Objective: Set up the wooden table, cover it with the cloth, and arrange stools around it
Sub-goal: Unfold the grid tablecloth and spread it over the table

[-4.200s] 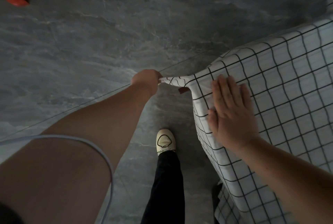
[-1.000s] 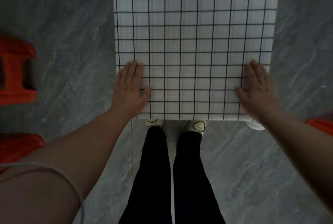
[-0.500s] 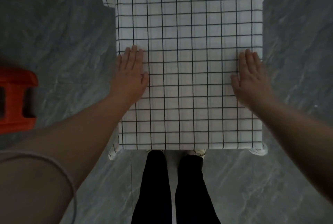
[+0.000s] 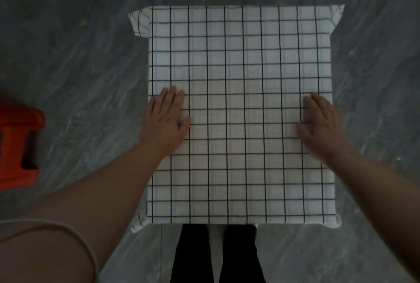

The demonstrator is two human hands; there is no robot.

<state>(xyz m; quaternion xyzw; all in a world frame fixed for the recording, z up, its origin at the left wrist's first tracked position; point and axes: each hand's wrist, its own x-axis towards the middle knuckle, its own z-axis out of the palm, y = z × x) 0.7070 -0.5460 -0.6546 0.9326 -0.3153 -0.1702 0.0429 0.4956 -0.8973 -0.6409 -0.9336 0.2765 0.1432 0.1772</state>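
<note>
Both palms have slid further up the white cloth with the thin black grid (image 4: 241, 73) since a second ago, when they sat at its near corners, and more of the far edge is now in view. The cloth lies flat over the whole top of the table, which is hidden beneath it, its corners drooping at the far left and near right. The left hand (image 4: 164, 121) presses flat near the left edge, fingers straight and together, gripping nothing. The right hand (image 4: 320, 123) mirrors it near the right edge, fingers extended, slightly blurred, also holding nothing. Black trouser legs (image 4: 216, 253) stand at the near edge on the grey marbled floor (image 4: 68, 44). Off to the left, well apart, sits an orange-red plastic stool (image 4: 18, 146). So: table up, cloth on and nearly smoothed, I'd say; the stools look not yet placed.
</note>
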